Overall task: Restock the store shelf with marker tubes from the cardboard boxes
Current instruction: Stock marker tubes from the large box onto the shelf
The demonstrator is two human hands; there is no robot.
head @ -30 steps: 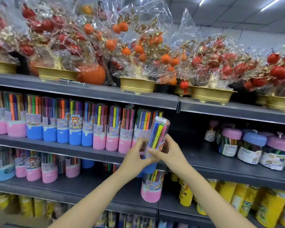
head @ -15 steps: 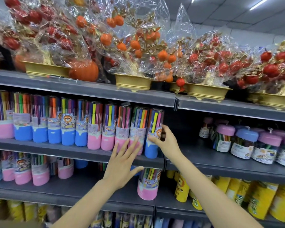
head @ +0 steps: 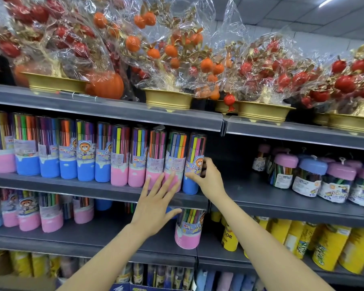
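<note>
A row of clear marker tubes with blue or pink bases stands on the middle shelf (head: 105, 186). The rightmost one, a blue-based marker tube (head: 194, 156), stands upright at the end of the row. My right hand (head: 207, 178) holds it, thumb in front and fingers round its right side. My left hand (head: 157, 201) is spread flat with straight fingers, its fingertips against the pink-based tube (head: 172, 156) next to it. Another pink-based tube (head: 188, 228) stands alone on the shelf below. No cardboard box is plainly in view.
Wrapped fruit trees in gold bowls (head: 168, 98) fill the top shelf. Jars with pink and blue lids (head: 309, 175) sit to the right on the middle shelf, with bare shelf between them and the row. Yellow canisters (head: 328, 246) line the lower right shelf. More tubes (head: 51, 213) stand lower left.
The blue-based tube went from tilted in both hands to upright at the row's right end. My left hand let go and opened flat against the neighbouring tube.
</note>
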